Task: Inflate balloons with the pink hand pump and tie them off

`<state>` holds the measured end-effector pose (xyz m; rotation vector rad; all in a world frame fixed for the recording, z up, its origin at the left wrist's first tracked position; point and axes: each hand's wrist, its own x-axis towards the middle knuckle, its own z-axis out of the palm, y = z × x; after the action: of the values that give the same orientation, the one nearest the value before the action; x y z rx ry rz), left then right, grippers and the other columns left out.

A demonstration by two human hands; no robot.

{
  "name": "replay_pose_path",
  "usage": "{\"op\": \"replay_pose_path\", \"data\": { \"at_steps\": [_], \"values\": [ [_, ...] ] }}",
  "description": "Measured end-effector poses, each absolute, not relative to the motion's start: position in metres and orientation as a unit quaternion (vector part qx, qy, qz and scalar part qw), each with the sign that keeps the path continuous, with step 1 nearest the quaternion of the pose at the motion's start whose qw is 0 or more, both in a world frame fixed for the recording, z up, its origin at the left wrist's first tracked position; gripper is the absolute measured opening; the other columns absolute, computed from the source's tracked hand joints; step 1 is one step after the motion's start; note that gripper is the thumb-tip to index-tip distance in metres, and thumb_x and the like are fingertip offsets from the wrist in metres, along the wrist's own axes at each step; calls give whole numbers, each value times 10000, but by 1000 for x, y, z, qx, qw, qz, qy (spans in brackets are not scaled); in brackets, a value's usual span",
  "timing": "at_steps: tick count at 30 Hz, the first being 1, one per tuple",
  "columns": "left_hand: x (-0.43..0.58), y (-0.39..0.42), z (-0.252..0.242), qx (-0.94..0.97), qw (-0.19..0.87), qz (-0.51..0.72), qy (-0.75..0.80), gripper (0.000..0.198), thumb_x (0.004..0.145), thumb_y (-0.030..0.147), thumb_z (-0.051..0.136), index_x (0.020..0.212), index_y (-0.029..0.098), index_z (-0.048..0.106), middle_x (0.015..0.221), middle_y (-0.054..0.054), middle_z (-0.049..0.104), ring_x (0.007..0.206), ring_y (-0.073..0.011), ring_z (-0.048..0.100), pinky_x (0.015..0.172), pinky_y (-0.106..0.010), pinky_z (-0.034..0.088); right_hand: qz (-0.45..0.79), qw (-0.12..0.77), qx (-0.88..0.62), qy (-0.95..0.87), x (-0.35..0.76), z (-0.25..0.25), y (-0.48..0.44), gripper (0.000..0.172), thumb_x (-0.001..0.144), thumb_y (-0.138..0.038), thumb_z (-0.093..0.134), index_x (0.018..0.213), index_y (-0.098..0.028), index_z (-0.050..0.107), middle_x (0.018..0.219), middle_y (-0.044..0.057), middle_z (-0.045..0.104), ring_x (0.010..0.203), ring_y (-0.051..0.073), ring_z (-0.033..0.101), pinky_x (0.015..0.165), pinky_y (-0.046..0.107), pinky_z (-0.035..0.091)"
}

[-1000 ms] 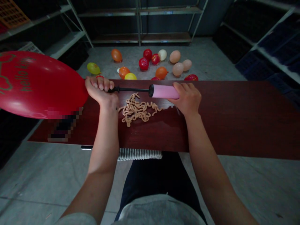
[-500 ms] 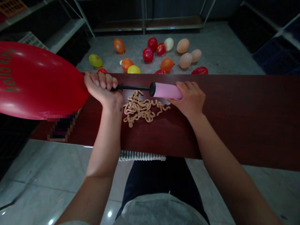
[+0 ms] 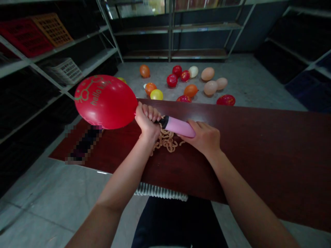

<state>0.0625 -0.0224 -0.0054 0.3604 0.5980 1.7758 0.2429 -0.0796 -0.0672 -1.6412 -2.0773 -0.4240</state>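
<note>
A balloon pump with a pink barrel [image 3: 181,127] and a black collar slants over the table. My right hand [image 3: 205,137] is wrapped round the barrel's right end. At the other end, my left hand [image 3: 148,120] is closed round the black handle end, close against the collar. A red balloon [image 3: 106,101] with green "hello kitty" print sticks out to the left of this hand, its neck running into the fist. How the neck is fixed is hidden by the fingers. Below the pump lies a pile of curly beige long balloons [image 3: 167,141], partly covered by my left hand.
The dark red table [image 3: 258,148] spans the view. A blurred-out dark object [image 3: 86,143] lies at its left end. Beyond, several balloons, among them an orange balloon [image 3: 190,90], rest on the floor. Metal shelves [image 3: 207,27] stand behind; crates [image 3: 26,36] fill the left rack.
The black rod, which was drawn out, is now pushed into the barrel, and my hands are closer together. The view has tilted up, and the red balloon looks smaller and farther right.
</note>
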Motion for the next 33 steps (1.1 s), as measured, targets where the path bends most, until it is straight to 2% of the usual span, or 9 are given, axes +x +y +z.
{"op": "replay_pose_path", "data": {
  "at_steps": [5,9,15,22,26,33],
  "values": [
    [54,-15,-9,135,586,767,222,503,1004,258,363,522,190,237,415,53,169,317,-74,179,362,-239,166,-163,235,-588,-757,241,-69,-72,572,814,-685,578,1114,-212,696,895,89,734,781,220,647,607,288,323],
    [53,-13,-14,112,603,759,217,506,999,293,390,533,190,224,417,51,183,317,-76,188,369,-243,173,-160,234,-593,-754,241,-72,-73,561,840,-672,552,1135,-216,695,929,98,740,784,221,649,621,287,342],
    [61,-13,-22,47,627,741,236,509,1005,335,375,542,189,222,400,44,202,317,-91,203,373,-249,176,-150,188,-612,-753,247,-72,-83,565,834,-642,583,1184,-207,671,951,99,737,843,235,663,639,292,363],
    [55,-33,-2,48,623,746,231,542,996,408,431,546,191,220,405,54,202,317,-85,202,374,-249,165,-163,167,-613,-755,245,-48,-109,581,826,-653,595,1220,-229,642,1007,95,744,833,244,690,625,303,378],
    [46,-49,13,84,620,748,221,556,1001,408,414,534,191,206,403,53,189,315,-82,188,373,-248,156,-157,179,-619,-749,249,-45,-131,564,822,-639,603,1217,-238,640,1001,84,749,837,249,701,609,304,386],
    [15,-61,26,114,598,755,243,548,1009,399,396,538,188,212,405,58,200,317,-79,190,374,-240,170,-142,226,-613,-744,261,-73,-153,510,824,-599,616,1181,-236,634,1012,62,748,840,243,705,639,300,423]
  ]
}}
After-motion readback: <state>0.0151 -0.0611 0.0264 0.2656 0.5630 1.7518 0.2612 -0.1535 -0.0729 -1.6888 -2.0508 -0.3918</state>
